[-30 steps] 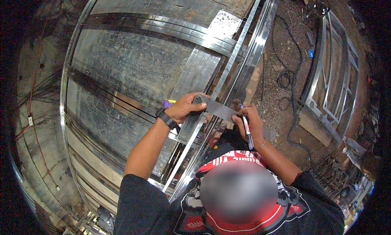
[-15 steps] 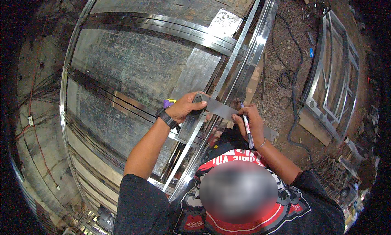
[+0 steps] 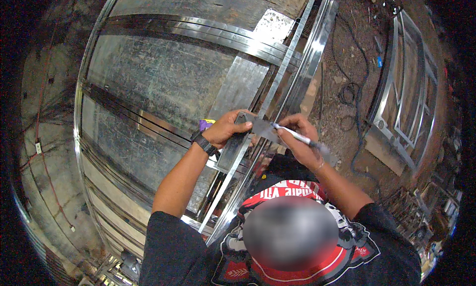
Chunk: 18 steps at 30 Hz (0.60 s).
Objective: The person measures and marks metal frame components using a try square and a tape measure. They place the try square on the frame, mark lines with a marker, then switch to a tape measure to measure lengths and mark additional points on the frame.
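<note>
My left hand (image 3: pixel 224 131), with a dark watch on its wrist, grips a square (image 3: pixel 231 149) with a dark grey stock and a broad, flat metal blade. The stock lies along a long narrow metal bar (image 3: pixel 278 80), and the blade reaches across it to the right. In my right hand (image 3: pixel 303 151) is a white marker (image 3: pixel 298 136), pinched between thumb and fingers. The marker's tip points left, at the blade; whether it touches cannot be seen. Its rear end is blurred by motion.
A large shiny metal frame (image 3: pixel 198 26) with scuffed panels fills the left and middle. Purple-and-yellow packaging (image 3: pixel 206 123) lies beside my left hand. At right, another metal frame (image 3: pixel 384 105) stands near a dark coiled cable (image 3: pixel 349 93) on the rough ground.
My right hand has moved left and slightly up, closer to the left hand. The marker has swung from steep to slanted, its tip now over the blade. The left hand keeps its place.
</note>
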Motion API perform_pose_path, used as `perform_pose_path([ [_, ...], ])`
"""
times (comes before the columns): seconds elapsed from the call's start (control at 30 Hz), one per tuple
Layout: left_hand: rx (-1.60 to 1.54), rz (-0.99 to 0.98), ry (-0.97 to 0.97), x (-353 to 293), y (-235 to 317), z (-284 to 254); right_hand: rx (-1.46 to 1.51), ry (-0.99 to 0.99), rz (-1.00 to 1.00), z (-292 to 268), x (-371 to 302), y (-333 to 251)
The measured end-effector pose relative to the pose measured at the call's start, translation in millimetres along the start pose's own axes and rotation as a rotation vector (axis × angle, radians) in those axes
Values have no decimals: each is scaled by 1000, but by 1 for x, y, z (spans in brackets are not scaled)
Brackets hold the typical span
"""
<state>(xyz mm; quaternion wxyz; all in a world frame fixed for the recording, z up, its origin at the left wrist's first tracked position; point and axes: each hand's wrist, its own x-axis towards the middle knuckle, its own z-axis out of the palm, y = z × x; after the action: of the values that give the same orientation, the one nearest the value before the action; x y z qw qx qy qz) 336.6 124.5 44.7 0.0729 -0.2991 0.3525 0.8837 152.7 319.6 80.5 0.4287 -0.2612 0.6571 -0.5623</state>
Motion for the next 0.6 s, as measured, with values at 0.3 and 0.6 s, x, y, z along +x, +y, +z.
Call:
perform_pose_path([
  [0.3, -9, -50, 11, 0, -1, -1, -32, -69, 65, 11, 22, 8],
  [0.6, 26, -4, 11, 1, 0, 3, -91, -112, 9, 12, 23, 8],
])
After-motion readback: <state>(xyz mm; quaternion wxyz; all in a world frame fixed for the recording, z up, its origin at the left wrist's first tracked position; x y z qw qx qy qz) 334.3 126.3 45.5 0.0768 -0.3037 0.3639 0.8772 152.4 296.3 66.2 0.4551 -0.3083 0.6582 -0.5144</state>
